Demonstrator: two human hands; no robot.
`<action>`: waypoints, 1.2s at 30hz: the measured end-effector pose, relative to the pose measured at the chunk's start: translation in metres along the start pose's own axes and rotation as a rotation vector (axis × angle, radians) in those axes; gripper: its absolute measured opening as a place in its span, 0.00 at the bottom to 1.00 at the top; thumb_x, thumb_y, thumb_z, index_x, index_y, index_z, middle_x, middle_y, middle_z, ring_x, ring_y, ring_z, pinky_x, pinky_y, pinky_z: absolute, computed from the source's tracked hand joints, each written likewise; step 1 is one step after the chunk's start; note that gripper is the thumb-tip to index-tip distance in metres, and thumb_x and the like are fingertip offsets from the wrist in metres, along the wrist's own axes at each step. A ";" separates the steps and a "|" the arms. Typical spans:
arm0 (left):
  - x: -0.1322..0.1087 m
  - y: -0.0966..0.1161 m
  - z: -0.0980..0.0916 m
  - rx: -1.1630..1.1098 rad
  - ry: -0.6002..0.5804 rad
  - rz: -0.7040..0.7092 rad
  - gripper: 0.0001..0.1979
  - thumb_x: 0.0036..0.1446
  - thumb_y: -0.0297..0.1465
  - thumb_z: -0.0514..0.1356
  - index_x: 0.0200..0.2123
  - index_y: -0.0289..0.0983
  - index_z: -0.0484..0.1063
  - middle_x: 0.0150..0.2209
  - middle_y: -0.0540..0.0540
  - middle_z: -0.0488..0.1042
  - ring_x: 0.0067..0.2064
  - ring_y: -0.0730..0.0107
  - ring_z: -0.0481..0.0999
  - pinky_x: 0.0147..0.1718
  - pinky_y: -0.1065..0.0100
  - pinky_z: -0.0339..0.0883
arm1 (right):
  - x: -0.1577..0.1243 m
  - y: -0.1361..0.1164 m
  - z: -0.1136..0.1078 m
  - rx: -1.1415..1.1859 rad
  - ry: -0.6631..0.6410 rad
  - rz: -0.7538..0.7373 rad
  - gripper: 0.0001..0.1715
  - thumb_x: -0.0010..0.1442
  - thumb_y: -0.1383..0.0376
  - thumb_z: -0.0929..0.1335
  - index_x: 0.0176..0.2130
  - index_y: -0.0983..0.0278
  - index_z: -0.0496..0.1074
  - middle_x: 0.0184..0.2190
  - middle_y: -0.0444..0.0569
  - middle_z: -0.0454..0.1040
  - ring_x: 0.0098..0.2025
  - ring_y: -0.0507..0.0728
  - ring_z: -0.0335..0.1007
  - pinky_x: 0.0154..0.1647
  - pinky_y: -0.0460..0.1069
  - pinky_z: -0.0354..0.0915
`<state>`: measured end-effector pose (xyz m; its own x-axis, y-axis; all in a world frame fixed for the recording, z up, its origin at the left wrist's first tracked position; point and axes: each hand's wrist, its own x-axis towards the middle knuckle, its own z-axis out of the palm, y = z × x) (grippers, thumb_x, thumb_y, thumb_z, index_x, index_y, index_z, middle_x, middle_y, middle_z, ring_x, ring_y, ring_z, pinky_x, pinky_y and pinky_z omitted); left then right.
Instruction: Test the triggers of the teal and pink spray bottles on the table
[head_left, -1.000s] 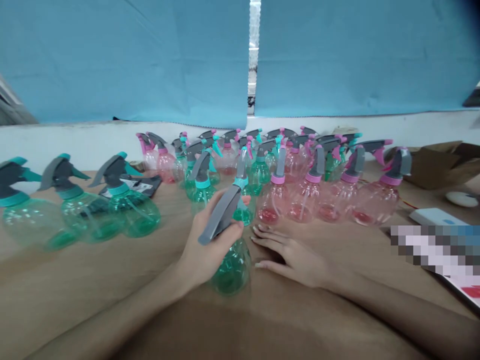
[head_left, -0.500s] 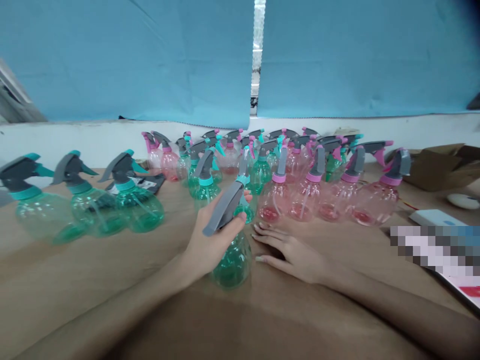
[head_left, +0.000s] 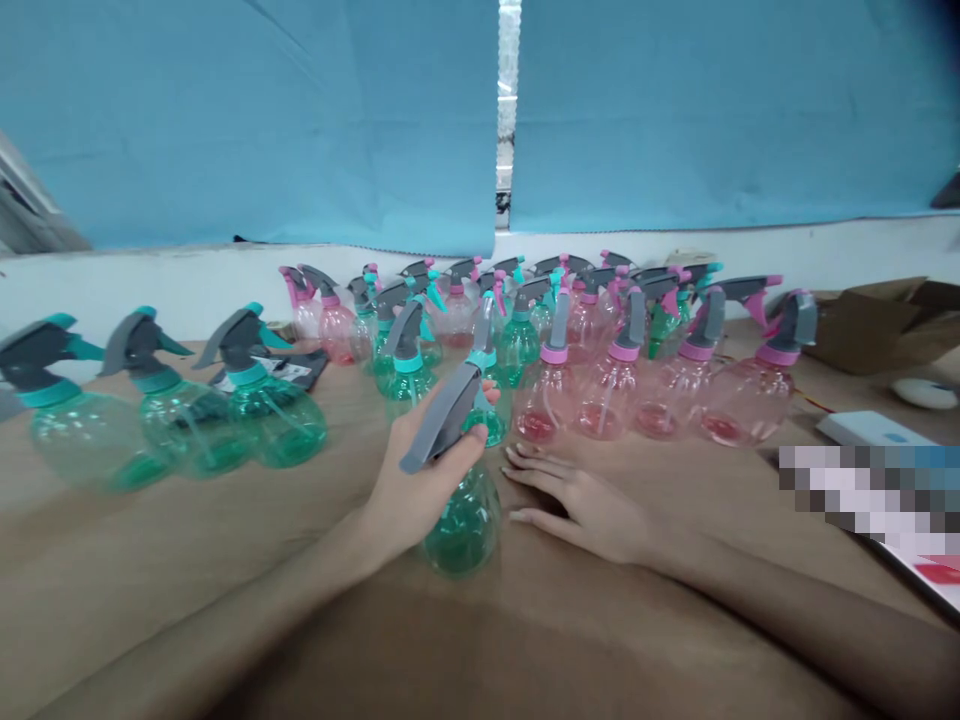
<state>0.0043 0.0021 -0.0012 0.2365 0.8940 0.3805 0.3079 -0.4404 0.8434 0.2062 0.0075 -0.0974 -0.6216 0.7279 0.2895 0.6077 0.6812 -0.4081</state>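
Note:
My left hand (head_left: 424,460) is wrapped around the neck of a green spray bottle (head_left: 461,530) with a grey trigger head. That bottle stands in front of me, and my fingers hide its collar. Beside it, my right hand (head_left: 577,500) lies palm down on the table (head_left: 637,640), fingers stretched out and holding nothing. Just beyond my right fingertips stands a row of pink spray bottles (head_left: 600,400). Green spray bottles (head_left: 277,420) with turquoise collars stand at the left, apart from my left hand.
More green and pink spray bottles (head_left: 520,340) crowd the back of the table. A cardboard box (head_left: 885,325), a white computer mouse (head_left: 924,393) and a white box (head_left: 870,430) lie at the right. Blue cloth (head_left: 262,120) hangs behind.
The view has shifted very slightly. My left hand keeps its hold on the green spray bottle, and my right hand stays flat on the table.

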 end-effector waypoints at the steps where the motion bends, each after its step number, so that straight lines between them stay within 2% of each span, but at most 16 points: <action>1: 0.000 0.000 0.000 0.002 -0.001 -0.003 0.17 0.53 0.28 0.56 0.48 0.43 0.68 0.48 0.49 0.75 0.50 0.62 0.73 0.50 0.62 0.66 | 0.000 0.000 0.000 0.005 0.005 -0.001 0.32 0.63 0.50 0.60 0.60 0.65 0.60 0.60 0.52 0.60 0.63 0.59 0.52 0.61 0.58 0.54; 5: 0.000 0.003 0.000 0.048 -0.007 -0.043 0.18 0.52 0.29 0.56 0.48 0.43 0.67 0.47 0.49 0.75 0.46 0.60 0.75 0.46 0.62 0.68 | 0.000 0.001 0.001 0.025 0.018 -0.006 0.31 0.63 0.50 0.60 0.60 0.63 0.59 0.60 0.53 0.61 0.62 0.60 0.53 0.61 0.59 0.54; 12: 0.001 0.003 -0.001 0.004 -0.019 -0.022 0.18 0.53 0.28 0.56 0.48 0.44 0.67 0.49 0.50 0.74 0.50 0.60 0.72 0.48 0.62 0.65 | 0.000 0.001 0.000 0.026 0.003 -0.006 0.32 0.63 0.50 0.60 0.60 0.63 0.59 0.60 0.53 0.60 0.63 0.60 0.52 0.61 0.58 0.54; 16: -0.001 0.000 -0.002 0.054 -0.013 -0.030 0.15 0.54 0.30 0.55 0.46 0.45 0.69 0.41 0.50 0.76 0.38 0.63 0.75 0.40 0.63 0.67 | -0.001 0.002 0.001 0.029 0.010 -0.007 0.31 0.63 0.50 0.60 0.60 0.62 0.59 0.60 0.53 0.60 0.62 0.60 0.53 0.61 0.59 0.54; 18: -0.002 -0.001 -0.003 0.070 -0.025 -0.034 0.13 0.55 0.31 0.55 0.44 0.45 0.69 0.35 0.52 0.75 0.32 0.66 0.73 0.36 0.64 0.66 | -0.001 0.002 0.001 0.020 0.010 -0.002 0.32 0.62 0.50 0.60 0.60 0.62 0.59 0.60 0.53 0.60 0.62 0.60 0.54 0.61 0.59 0.54; 21: -0.002 0.000 -0.005 0.094 -0.021 -0.019 0.11 0.53 0.29 0.54 0.39 0.45 0.71 0.29 0.53 0.72 0.27 0.69 0.70 0.31 0.66 0.65 | -0.001 0.002 0.001 0.007 0.007 0.011 0.32 0.62 0.50 0.60 0.60 0.63 0.59 0.60 0.52 0.60 0.62 0.59 0.54 0.61 0.58 0.54; 26: 0.000 0.007 -0.008 0.124 -0.023 0.001 0.06 0.49 0.27 0.54 0.30 0.43 0.69 0.28 0.53 0.69 0.28 0.68 0.67 0.29 0.67 0.62 | -0.001 0.001 0.000 -0.007 0.000 0.017 0.33 0.63 0.49 0.60 0.60 0.65 0.59 0.61 0.52 0.59 0.63 0.59 0.52 0.62 0.57 0.53; 36: 0.001 0.007 -0.008 0.071 -0.055 -0.001 0.05 0.50 0.27 0.54 0.29 0.42 0.68 0.29 0.51 0.71 0.33 0.64 0.72 0.33 0.65 0.65 | -0.001 0.002 0.001 0.024 0.022 -0.003 0.32 0.62 0.50 0.61 0.60 0.63 0.59 0.60 0.53 0.61 0.62 0.59 0.54 0.61 0.58 0.54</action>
<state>-0.0005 0.0003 0.0082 0.2861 0.8894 0.3566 0.3725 -0.4461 0.8138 0.2072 0.0080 -0.0993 -0.6123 0.7273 0.3101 0.5934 0.6819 -0.4277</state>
